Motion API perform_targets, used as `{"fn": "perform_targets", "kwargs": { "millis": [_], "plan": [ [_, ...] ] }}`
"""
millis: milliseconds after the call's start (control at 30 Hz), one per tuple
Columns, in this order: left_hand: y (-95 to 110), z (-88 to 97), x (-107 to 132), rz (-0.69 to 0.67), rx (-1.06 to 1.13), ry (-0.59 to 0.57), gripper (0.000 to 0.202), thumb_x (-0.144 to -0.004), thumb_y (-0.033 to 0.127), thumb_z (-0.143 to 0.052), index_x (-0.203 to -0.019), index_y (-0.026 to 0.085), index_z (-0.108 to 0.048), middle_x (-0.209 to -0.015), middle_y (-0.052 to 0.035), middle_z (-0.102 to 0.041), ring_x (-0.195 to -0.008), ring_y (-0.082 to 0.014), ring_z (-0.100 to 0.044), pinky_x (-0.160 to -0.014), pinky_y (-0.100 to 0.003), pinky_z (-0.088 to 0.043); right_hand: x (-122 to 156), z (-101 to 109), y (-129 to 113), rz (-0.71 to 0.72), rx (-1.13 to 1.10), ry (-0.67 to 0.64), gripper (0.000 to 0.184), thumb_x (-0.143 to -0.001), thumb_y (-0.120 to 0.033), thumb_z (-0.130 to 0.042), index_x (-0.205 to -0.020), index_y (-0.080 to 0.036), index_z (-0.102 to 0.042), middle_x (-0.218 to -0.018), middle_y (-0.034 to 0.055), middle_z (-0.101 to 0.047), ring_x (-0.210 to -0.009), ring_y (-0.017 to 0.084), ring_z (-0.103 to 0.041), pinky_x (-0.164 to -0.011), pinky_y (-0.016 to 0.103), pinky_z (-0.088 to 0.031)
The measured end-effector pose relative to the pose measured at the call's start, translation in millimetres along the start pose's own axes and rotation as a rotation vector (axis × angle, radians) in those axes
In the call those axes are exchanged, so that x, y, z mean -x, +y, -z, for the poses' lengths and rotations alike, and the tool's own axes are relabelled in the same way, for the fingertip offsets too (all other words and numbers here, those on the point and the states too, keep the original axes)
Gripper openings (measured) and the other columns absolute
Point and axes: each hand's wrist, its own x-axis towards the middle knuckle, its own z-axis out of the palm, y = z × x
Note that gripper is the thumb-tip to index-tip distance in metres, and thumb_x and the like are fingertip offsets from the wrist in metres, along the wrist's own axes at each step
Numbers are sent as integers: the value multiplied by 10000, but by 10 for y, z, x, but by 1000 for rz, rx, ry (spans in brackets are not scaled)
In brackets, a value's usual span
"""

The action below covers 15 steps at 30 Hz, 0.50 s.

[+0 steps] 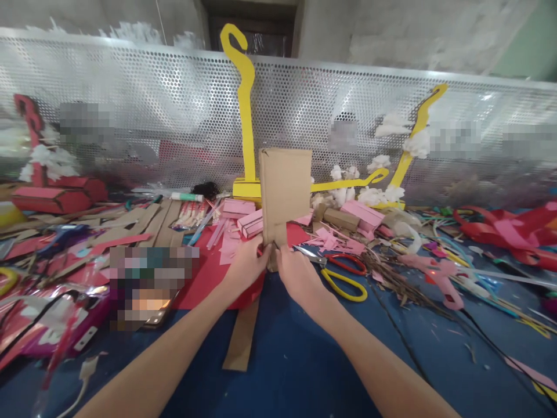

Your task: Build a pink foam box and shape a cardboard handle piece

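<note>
Upright before me stands a piece of brown cardboard (287,186), wide at the top and narrowing below on its right side. My left hand (248,258) pinches its lower end from the left. Close beside it, my right hand (296,264) grips the same lower end, fingertips nearly meeting the left ones. Just right of that hand lie scissors (346,278) with red and yellow handles. Under the cardboard is red paper (200,284), and a loose cardboard strip (241,339) reaches toward me over the blue table.
A pink glue gun (435,273) lies on the right with its cord trailing. Yellow hook-topped stands (246,116) are along the perforated metal screen (183,116). Pink boxes (250,223), paper scraps and twigs (387,273) litter the table. A phone (152,290) rests on the left.
</note>
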Motion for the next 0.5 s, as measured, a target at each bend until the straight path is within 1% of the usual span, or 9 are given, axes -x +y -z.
{"fn": "perform_targets", "kwargs": {
  "millis": [33,133,200,300,400,500],
  "plan": [
    [-2,-12,2,12,8,-4,160,-929,285,-531,-830,193,-617,-770,-61,-727,-721,-232,-694,-681,-329,-487,-1,-15,4,4,-1,-3,336,-1094,-282,-290,-1116,-131,-588,-976,169,-754,-942,279,-765,-732,293,-531],
    [-7,-53,8,63,54,-36,207,-951,307,-499,-799,200,-590,-588,-15,-671,-535,-205,-668,-576,-302,-484,12,-40,30,11,1,-15,338,-1092,-268,-290,-1096,-120,-594,-982,185,-747,-961,277,-761,-757,299,-534],
    [-6,-78,12,93,89,-53,225,-964,329,-484,-797,205,-569,-530,10,-640,-456,-187,-645,-509,-280,-468,39,-43,50,5,3,-26,338,-1092,-265,-293,-1103,-111,-594,-994,197,-740,-968,263,-759,-775,288,-534],
    [-6,-109,16,129,135,-56,217,-967,361,-489,-828,208,-555,-537,20,-640,-414,-173,-635,-428,-250,-434,100,-42,58,-19,7,-41,335,-1091,-262,-294,-1147,-107,-586,-1012,201,-734,-972,243,-760,-789,274,-535],
    [-10,-132,21,157,175,-50,196,-957,381,-506,-880,208,-554,-576,20,-649,-383,-166,-621,-357,-231,-396,151,-55,37,-48,12,-52,324,-1087,-253,-303,-1167,-111,-583,-990,191,-739,-960,245,-764,-786,280,-542],
    [-15,-143,34,159,218,-51,192,-956,385,-500,-891,210,-543,-614,13,-653,-421,-176,-653,-366,-237,-434,175,-75,14,-63,16,-53,312,-1080,-240,-317,-1169,-108,-586,-968,190,-742,-941,263,-770,-773,298,-554]
  ]
}}
